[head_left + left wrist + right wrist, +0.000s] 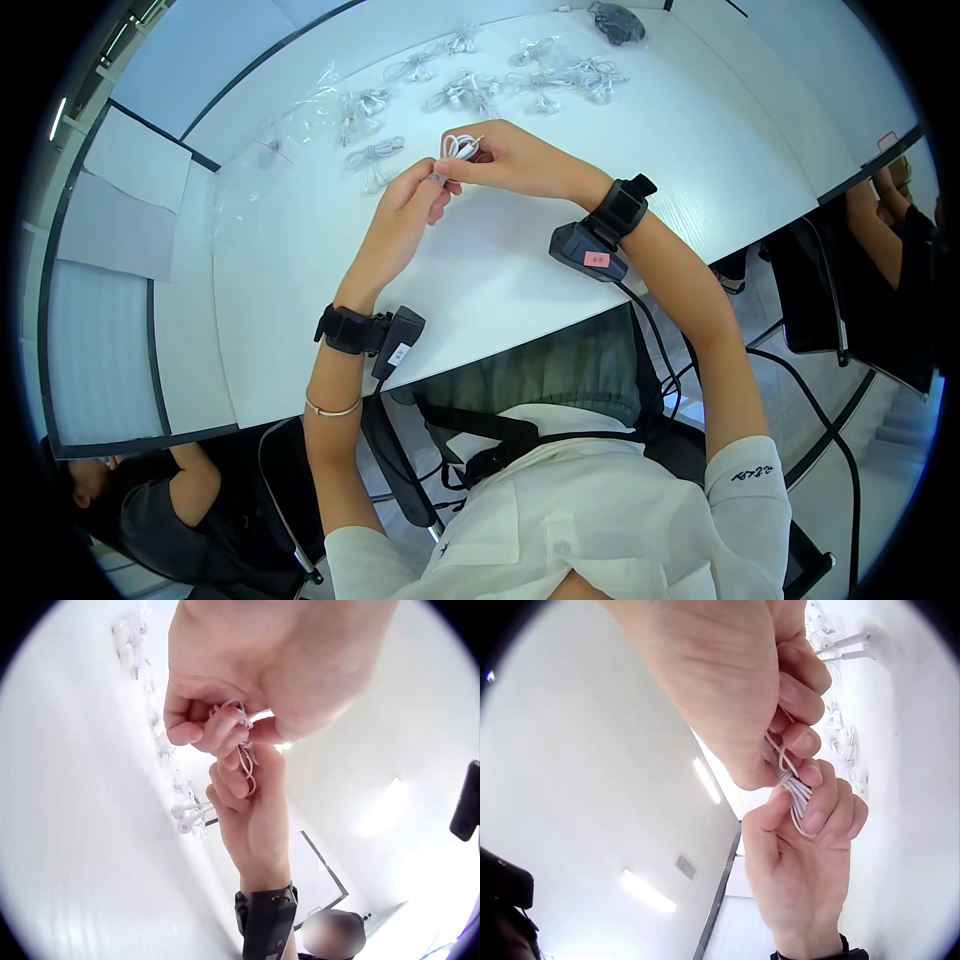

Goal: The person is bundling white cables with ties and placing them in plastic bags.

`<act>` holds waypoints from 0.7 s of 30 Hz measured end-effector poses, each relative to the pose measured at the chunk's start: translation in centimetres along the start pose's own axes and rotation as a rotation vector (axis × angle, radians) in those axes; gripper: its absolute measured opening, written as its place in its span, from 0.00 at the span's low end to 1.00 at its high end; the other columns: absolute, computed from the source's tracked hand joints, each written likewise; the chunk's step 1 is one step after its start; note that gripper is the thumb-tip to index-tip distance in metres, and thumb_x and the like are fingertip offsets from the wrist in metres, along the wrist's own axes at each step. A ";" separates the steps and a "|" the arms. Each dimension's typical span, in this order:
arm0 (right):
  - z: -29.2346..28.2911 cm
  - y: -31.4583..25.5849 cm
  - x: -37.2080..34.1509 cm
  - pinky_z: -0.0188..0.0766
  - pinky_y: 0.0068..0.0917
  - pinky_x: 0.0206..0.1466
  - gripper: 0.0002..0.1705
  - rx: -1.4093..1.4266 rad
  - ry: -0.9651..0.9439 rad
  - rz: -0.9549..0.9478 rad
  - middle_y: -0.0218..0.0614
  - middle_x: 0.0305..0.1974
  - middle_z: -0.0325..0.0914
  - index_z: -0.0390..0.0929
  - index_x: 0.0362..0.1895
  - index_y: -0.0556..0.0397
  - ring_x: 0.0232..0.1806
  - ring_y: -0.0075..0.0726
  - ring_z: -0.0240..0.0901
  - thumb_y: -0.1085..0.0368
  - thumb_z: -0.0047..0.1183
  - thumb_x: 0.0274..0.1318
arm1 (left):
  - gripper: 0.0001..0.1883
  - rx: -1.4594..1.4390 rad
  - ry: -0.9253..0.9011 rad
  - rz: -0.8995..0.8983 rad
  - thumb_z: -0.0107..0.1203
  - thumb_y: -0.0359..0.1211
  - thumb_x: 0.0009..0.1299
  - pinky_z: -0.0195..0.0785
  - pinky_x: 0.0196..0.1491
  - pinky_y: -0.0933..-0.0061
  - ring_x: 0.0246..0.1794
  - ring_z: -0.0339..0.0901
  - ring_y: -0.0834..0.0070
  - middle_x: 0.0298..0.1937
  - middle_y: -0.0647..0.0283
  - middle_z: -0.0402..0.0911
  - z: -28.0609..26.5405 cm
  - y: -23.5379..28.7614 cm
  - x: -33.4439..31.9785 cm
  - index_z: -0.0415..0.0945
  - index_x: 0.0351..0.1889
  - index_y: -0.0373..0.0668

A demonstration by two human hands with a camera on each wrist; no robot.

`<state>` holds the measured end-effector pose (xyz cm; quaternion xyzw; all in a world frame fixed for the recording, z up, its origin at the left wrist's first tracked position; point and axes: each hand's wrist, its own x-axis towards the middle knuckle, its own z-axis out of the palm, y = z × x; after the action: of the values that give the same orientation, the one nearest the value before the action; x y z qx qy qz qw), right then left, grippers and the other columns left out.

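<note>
Both hands meet above the white table [480, 270] around one bundle of white wired earphones [460, 147]. Curled fingers and thumb of my left hand [402, 195] pinch the lower end of the folded cable. My right hand [525, 162] grips the bundle from the other side, its fingertips close against the left ones. In the right wrist view the cable loops [801, 799] are gathered tight at a wrapped middle, with a thin strand crossing there. Two earbuds [859, 645] dangle below the right hand. Fingers hide part of the bundle.
Several coiled white earphones [465, 90] lie in a loose row beyond the hands, the nearest coil [375, 152] just left of them. Clear plastic bags [300, 120] lie at the back left, a dark pouch [617, 22] at the back. Low partitions [110, 290] border the table.
</note>
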<state>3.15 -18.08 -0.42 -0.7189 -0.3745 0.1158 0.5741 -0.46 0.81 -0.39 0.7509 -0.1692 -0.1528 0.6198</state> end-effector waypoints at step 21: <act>-1.4 -1.3 -0.4 0.49 0.17 0.27 0.15 -0.029 0.038 0.035 0.20 0.22 0.64 0.73 0.33 0.52 0.24 0.14 0.52 0.54 0.49 0.61 | 0.19 -0.063 0.180 0.190 0.42 0.44 0.74 0.46 0.27 0.83 0.21 0.50 0.86 0.20 0.76 0.56 0.3 0.7 0.2 0.71 0.35 0.37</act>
<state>3.17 -19.27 1.10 -0.7357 -0.3522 0.1067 0.5686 -0.46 0.34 0.29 0.7222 -0.1784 -0.0308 0.6676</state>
